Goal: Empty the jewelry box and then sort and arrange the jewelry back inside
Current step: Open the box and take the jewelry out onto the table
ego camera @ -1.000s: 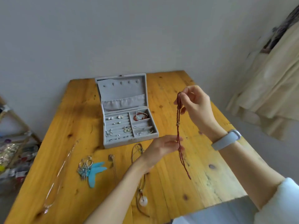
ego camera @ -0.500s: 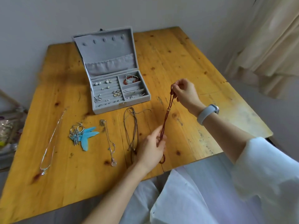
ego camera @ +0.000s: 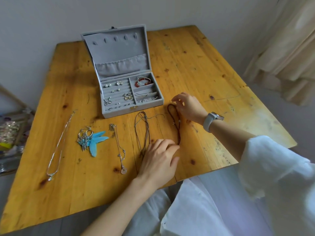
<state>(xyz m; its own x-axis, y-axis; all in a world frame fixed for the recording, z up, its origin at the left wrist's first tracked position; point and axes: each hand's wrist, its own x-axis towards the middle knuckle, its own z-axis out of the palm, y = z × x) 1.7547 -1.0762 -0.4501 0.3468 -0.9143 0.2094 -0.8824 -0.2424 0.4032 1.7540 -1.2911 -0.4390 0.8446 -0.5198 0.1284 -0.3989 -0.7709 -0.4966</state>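
Note:
The grey jewelry box [ego camera: 119, 113] stands open mid-table, with earrings in its ring rolls and a red bead bracelet [ego camera: 142, 82] in a right compartment. A dark red beaded necklace [ego camera: 178, 126] lies stretched on the wood to the right of the box's front. My right hand [ego camera: 188, 107] pinches its looped top end. My left hand [ego camera: 159, 159] has its fingers bent over the lower end, and the tail is hidden under them.
Laid out in a row on the wooden table [ego camera: 204, 68] are a long silver chain [ego camera: 58, 145], silver hoop earrings [ego camera: 85, 135], blue feather earrings [ego camera: 96, 141], a chain with a pink pendant [ego camera: 120, 149] and a grey cord necklace [ego camera: 143, 132]. The table edge runs under my left wrist.
Both hands have lowered the red necklace from hanging in the air to lying flat on the table. My view has tipped down towards the table.

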